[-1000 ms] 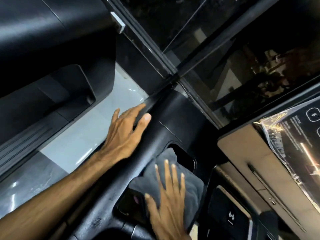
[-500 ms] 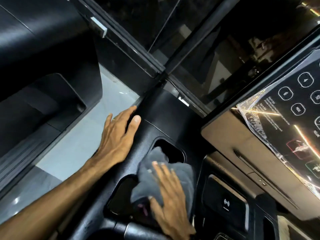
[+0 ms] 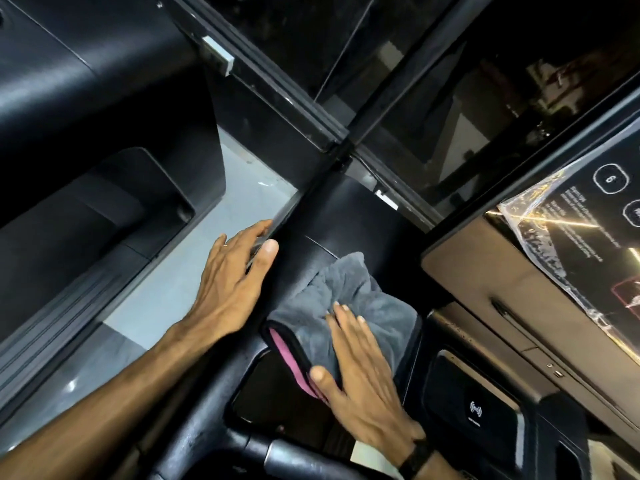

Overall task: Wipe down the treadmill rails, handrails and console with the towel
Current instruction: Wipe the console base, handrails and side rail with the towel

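A grey towel (image 3: pixel 349 299) with a pink underside lies spread on the black left side of the treadmill console (image 3: pixel 332 220), covering a cup recess. My right hand (image 3: pixel 360 372) presses flat on the towel with straight fingers, the thumb at its folded pink edge. My left hand (image 3: pixel 232 282) rests flat on the console's outer left edge, fingers straight, holding nothing. The console's touch panel (image 3: pixel 588 244) with numbered buttons sits at the right under crinkled clear film. A black curved handrail (image 3: pixel 242 448) runs across the bottom.
A second open recess (image 3: pixel 273 393) lies just below the towel. A wireless charging pad (image 3: pixel 474 410) sits at the lower right. A neighbouring black machine (image 3: pixel 86 133) fills the left, with grey floor (image 3: pixel 173 289) between. Dark glass windows (image 3: pixel 450 98) stand ahead.
My right hand has pushed the towel forward out of the upper cup recess and spread it flat over it. My left hand has stayed on the console edge.
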A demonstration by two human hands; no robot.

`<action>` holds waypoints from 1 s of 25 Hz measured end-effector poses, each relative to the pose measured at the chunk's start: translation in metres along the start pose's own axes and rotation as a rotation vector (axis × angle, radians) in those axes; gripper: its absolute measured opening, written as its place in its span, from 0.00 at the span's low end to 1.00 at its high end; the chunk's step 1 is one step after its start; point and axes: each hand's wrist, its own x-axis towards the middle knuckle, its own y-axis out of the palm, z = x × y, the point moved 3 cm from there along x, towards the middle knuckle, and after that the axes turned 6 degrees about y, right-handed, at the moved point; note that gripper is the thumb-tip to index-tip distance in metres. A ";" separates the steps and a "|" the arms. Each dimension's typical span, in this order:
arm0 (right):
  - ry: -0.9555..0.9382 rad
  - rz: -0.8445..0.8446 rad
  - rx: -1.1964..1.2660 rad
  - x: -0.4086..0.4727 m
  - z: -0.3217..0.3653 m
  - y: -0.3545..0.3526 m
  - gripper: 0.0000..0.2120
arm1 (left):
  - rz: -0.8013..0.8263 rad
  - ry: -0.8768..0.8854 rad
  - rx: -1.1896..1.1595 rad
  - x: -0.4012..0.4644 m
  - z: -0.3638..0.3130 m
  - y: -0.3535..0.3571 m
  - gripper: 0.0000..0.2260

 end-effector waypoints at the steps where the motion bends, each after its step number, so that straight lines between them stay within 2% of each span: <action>1: 0.015 0.092 -0.039 0.009 -0.002 0.001 0.49 | 0.007 0.007 -0.001 0.000 0.000 0.001 0.33; 4: 0.033 0.209 -0.151 0.035 -0.005 -0.001 0.57 | 0.031 0.044 -0.011 0.000 -0.003 0.009 0.30; 9: 0.144 0.252 -0.230 0.047 0.005 -0.009 0.48 | 0.067 0.117 -0.019 0.003 -0.011 0.021 0.29; 12: 0.201 0.318 -0.271 0.053 0.009 -0.009 0.46 | 0.079 0.135 0.009 -0.002 -0.013 0.020 0.29; 16: 0.111 0.171 -0.367 0.046 0.026 -0.014 0.41 | 0.063 0.125 0.034 -0.018 -0.012 0.006 0.30; 19: 0.156 0.057 -0.243 0.041 0.027 -0.013 0.43 | 0.038 0.114 0.017 -0.025 -0.008 -0.005 0.31; 22: 0.287 -0.009 0.091 0.034 0.028 -0.008 0.45 | 0.026 0.122 -0.021 -0.025 -0.005 -0.007 0.33; 25: 0.336 0.155 0.339 0.038 0.027 -0.002 0.55 | 0.005 0.120 -0.076 -0.022 -0.002 -0.006 0.34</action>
